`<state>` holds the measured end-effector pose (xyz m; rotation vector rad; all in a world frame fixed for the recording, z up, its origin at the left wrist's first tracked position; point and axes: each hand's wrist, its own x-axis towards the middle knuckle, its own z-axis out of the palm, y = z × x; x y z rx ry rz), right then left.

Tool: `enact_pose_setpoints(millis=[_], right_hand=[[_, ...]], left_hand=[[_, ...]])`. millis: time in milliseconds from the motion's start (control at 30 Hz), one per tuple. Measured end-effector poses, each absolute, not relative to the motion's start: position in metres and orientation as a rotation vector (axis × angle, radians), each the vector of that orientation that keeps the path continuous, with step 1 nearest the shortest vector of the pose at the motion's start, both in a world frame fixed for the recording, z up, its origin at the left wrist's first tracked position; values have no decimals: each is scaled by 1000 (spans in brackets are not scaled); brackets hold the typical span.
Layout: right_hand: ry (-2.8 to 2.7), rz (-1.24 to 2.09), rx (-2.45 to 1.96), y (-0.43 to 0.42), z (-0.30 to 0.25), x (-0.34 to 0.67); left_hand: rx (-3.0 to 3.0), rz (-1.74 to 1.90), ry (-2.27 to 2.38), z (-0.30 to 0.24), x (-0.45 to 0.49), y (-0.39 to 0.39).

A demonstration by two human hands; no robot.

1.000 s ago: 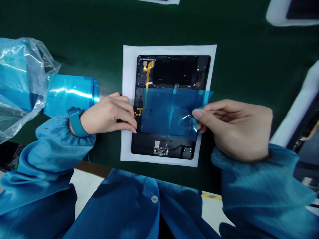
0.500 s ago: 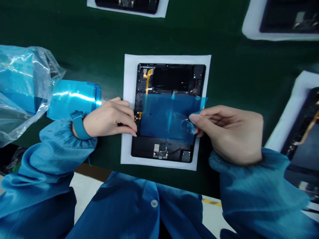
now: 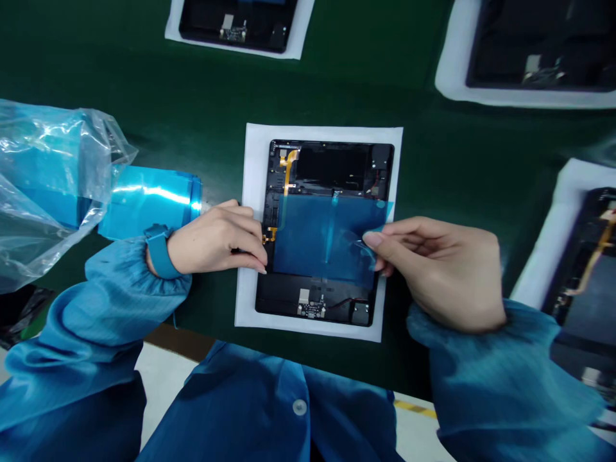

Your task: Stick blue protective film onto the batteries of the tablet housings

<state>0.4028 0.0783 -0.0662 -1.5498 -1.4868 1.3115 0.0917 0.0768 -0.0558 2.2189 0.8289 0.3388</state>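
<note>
An opened black tablet body (image 3: 332, 167) lies on a white foam sheet (image 3: 253, 192) on the green belt. A blue film (image 3: 320, 240) covers its middle part. My right hand (image 3: 433, 269) pinches the film's right edge between thumb and fingers, a clear corner curling up there. My left hand (image 3: 216, 240) is closed, its fingertips pressing on the tablet's left edge beside the film and an orange flex cable (image 3: 287, 170). A blue wrist strap (image 3: 158, 250) sits on my left wrist.
A stack of blue films (image 3: 149, 199) sticks out of a clear plastic bag (image 3: 52, 186) at the left. More opened tablets on white foam lie at the top (image 3: 235, 25), top right (image 3: 539, 51) and right edge (image 3: 582, 256). The belt's near edge runs below the foam sheet.
The view tilted, so everything sits lower in frame and more tablets show at the top. The film's right edge has come down closer to the tablet; both hands keep their hold.
</note>
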Motion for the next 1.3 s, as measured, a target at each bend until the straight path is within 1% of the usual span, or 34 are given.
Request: enact_pose_setpoints(millis=[833, 967, 1067, 1133, 1200, 1300], right_hand=[[-1423, 1393, -1625, 81, -64, 401], [-1443, 1355, -1662, 79, -62, 402], [-1494, 1198, -1695, 79, -61, 404], [-1480, 1086, -1692, 80, -62, 406], [-1452, 1061, -1659, 81, -65, 408], [-1436, 1106, -1602, 85, -71, 410]], left_hand=[[2224, 349, 837, -55, 92, 76], [2200, 325, 852, -55, 91, 77], [2171, 391, 860, -53, 91, 76], [2230, 479, 929, -52, 94, 74], [2414, 506, 1018, -50, 99, 73], [2733, 328, 1080, -48, 113, 74]])
